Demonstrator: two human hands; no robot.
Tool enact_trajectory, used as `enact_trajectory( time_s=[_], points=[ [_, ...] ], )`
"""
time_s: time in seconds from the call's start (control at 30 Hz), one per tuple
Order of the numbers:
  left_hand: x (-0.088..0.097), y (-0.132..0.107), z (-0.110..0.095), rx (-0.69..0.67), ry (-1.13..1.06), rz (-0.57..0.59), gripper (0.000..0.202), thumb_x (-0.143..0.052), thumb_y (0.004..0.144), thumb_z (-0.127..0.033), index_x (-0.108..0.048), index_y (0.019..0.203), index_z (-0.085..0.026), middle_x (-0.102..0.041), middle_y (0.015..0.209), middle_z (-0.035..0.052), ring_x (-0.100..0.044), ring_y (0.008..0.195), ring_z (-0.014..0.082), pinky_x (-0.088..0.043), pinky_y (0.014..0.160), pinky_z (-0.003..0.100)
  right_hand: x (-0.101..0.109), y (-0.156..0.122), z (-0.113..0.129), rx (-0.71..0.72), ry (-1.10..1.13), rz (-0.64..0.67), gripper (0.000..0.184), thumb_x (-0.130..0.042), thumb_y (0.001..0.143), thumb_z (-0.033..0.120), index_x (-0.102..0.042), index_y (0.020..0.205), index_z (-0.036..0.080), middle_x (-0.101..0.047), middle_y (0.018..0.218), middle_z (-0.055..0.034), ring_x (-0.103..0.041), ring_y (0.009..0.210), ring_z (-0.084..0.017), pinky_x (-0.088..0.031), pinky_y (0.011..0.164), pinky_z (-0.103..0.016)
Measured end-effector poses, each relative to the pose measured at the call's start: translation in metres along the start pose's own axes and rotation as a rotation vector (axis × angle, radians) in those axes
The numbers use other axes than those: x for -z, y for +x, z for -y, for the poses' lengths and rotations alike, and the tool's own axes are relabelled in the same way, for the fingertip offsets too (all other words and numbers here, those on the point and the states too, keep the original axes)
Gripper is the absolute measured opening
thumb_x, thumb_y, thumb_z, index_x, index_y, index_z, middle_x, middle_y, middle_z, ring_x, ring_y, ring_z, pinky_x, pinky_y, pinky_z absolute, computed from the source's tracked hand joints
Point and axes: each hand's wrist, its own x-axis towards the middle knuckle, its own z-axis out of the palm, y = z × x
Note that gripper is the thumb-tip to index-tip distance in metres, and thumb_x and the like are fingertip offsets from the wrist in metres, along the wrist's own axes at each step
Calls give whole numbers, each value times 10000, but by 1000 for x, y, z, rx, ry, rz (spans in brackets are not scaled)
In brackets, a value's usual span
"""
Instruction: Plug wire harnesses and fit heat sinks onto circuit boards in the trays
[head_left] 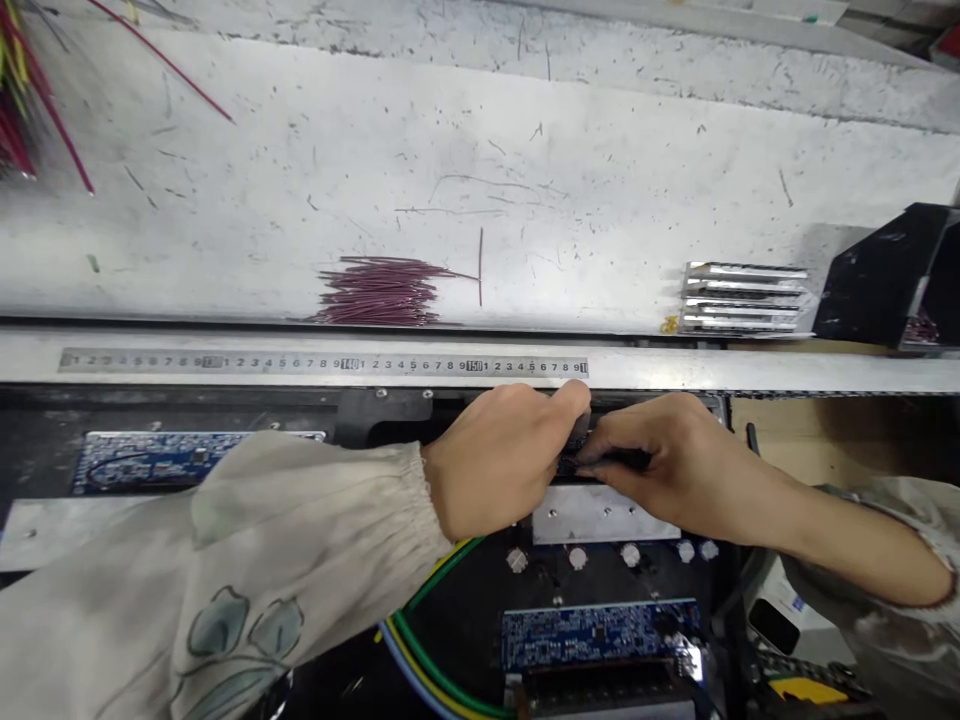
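Note:
Both hands meet over a dark assembly with blue circuit boards, just below the metal ruler strip. Curled with its back toward me, my left hand (502, 455) is closed, and its fingertips are mostly hidden. My right hand (667, 455) pinches with thumb and forefinger right beside it. Whatever lies between the fingers is too small and dark to make out. Beneath the hands is a silver metal plate (600, 515) with several round capacitors (577, 558) below it. A second blue circuit board (600, 635) sits lower down.
A pile of dark red wires (382, 292) lies on the white worktop (600, 170), beyond the ruler (322, 364). Stacked metal strips (742, 298) and a black bin (877, 275) stand at right. Green, yellow and blue cables (427, 655) curve below my left wrist. Another circuit board (142, 460) is at left.

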Motion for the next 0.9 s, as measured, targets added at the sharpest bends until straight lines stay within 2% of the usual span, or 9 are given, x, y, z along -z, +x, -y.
enact_trajectory(
  time_s=[0.3, 0.6, 0.9],
  points=[
    [0, 2, 1, 1, 6, -2, 178, -412, 712, -31, -397, 800, -185, -526, 610, -24, -518, 563, 129, -273, 499, 243, 1, 1, -2, -115, 63, 60, 175, -561, 746, 61, -700, 773, 163, -700, 722, 21, -619, 594, -95, -448, 488, -176],
    [0, 0, 0, 4, 32, -8, 183, -423, 712, -31, -402, 810, -185, -502, 599, -27, -488, 543, 121, -249, 485, 243, 0, -1, -4, -137, 109, 52, 158, -575, 758, 89, -700, 792, 180, -702, 748, 31, -634, 640, -96, -489, 557, -176],
    [0, -1, 0, 0, 32, -5, 186, -431, 715, -27, -389, 798, -188, -483, 592, -30, -472, 536, 118, -239, 478, 244, 0, 0, -4, -153, 115, 59, 145, -575, 768, 114, -700, 787, 185, -701, 745, 26, -638, 641, -107, -498, 557, -183]
  ],
)
